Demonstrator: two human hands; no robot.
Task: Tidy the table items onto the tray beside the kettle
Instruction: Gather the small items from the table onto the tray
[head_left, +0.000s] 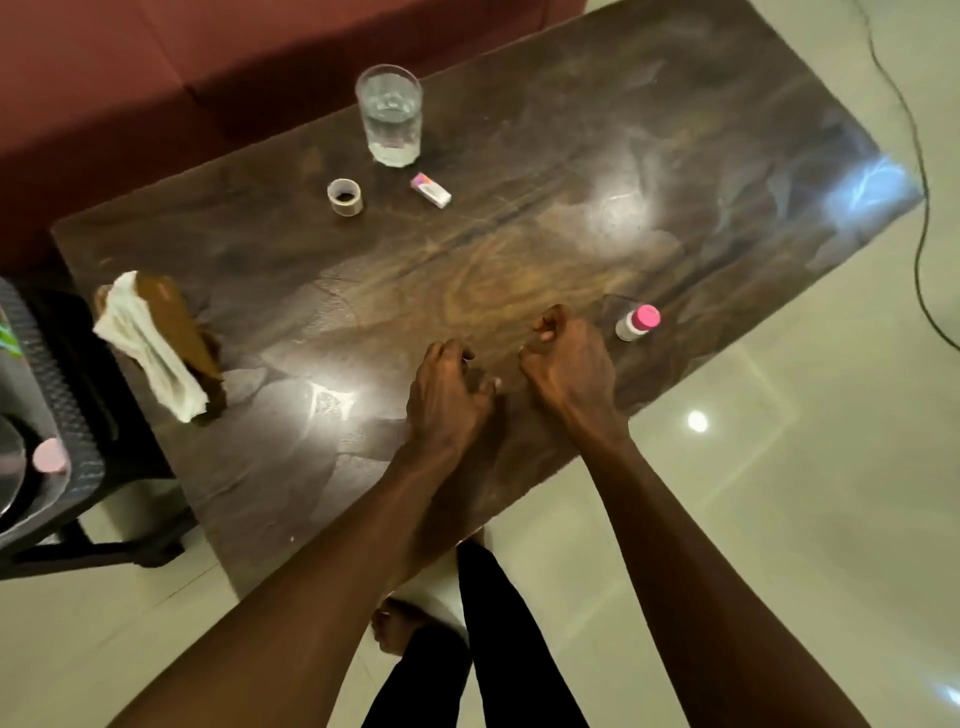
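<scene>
On the dark wooden table (519, 234) stand a glass of water (389, 115), a roll of tape (345, 197) and a small white and pink box (430, 189) at the far side. A folded white cloth on a brown holder (156, 343) lies at the left. A small bottle with a pink cap (638, 322) stands near the front right. My left hand (447, 395) and my right hand (566, 358) hover over the table's near edge, both loosely curled with nothing in them. The right hand is just left of the bottle, apart from it.
A tray (57, 374) on a dark stand sits at the left edge, holding a pink-capped item (49, 456) and part of a metal object. A maroon sofa (156, 78) runs behind the table. A cable (919, 208) trails on the tiled floor at right.
</scene>
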